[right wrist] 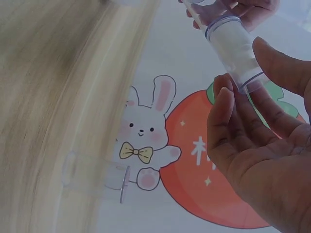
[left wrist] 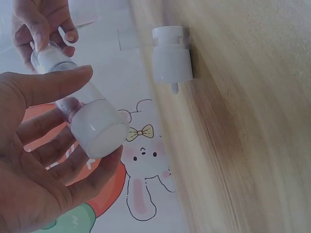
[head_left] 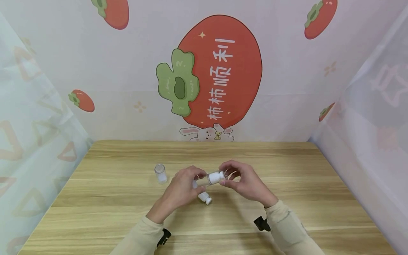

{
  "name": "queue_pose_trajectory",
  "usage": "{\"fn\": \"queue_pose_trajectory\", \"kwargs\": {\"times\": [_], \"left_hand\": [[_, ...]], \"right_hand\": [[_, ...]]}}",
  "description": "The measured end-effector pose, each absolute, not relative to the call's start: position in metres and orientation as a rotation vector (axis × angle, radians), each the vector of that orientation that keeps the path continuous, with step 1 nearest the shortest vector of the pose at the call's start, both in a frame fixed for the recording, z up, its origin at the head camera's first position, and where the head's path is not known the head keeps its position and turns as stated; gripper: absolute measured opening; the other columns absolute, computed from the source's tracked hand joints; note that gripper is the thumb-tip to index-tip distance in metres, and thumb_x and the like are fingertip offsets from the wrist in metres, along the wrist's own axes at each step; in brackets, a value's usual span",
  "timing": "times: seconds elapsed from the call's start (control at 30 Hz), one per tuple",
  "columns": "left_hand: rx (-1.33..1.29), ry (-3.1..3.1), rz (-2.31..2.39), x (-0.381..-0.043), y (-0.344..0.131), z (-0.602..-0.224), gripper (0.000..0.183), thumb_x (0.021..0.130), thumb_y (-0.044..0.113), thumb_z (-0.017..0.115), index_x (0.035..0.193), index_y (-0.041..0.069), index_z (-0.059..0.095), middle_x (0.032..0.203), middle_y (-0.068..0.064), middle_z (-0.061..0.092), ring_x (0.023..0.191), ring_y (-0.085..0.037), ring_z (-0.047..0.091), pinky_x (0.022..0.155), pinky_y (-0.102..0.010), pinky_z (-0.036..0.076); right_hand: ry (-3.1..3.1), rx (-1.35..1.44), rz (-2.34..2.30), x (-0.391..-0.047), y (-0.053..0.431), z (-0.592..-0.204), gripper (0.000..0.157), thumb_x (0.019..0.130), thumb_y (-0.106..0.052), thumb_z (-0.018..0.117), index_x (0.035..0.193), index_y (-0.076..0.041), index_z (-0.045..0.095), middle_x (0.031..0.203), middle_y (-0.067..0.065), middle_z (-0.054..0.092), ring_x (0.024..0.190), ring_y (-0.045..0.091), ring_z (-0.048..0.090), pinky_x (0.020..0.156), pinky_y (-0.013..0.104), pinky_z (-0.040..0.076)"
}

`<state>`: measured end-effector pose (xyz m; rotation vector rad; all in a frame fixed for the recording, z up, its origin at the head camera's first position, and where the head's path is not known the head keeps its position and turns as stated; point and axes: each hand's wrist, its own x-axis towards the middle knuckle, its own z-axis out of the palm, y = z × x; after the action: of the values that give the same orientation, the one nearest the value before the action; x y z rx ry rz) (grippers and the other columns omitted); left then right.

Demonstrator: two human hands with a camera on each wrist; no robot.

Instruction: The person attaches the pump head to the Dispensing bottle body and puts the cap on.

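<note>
A small clear pump bottle [head_left: 204,181] with a milky base is held tilted above the table, between both hands. My left hand [head_left: 183,186] curls round its base end, thumb across the side, as the left wrist view shows. At the other end, my right hand [head_left: 245,180] pinches the white pump top [right wrist: 233,46], which has clear plastic around it. Whether that top is fully seated, I cannot tell. Below the bottle, a separate white pump head [head_left: 205,198] is on the table; its small spout shows in the left wrist view.
A clear container [head_left: 160,170] with a white lower part stands left of the left hand. The right wrist view also has a clear cup [right wrist: 95,175] on the wooden table [head_left: 127,219]. Behind the table rises a printed wall sheet [head_left: 280,117].
</note>
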<state>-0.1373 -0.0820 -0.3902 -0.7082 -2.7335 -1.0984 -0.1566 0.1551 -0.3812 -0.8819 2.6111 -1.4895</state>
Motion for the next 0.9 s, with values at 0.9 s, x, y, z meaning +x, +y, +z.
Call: {"fn": "queue_pose_trajectory", "kwargs": {"times": [0.9], "left_hand": [[-0.752,-2.777,-1.118,-0.1388,-0.0814,-0.3838,0.030,0.079,0.000,0.085,0.108,0.002,0.077,0.104,-0.011,0.074,0.088,-0.020,0.065,0.075,-0.040,0.057]], "right_hand": [[2.654,-0.853,-1.479,-0.1538,0.1505,-0.3826,0.028,0.086,-0.007,0.080,0.113,-0.005,0.070,0.100,0.001,0.071,0.088,0.020,0.067,0.076,0.036,0.057]]}}
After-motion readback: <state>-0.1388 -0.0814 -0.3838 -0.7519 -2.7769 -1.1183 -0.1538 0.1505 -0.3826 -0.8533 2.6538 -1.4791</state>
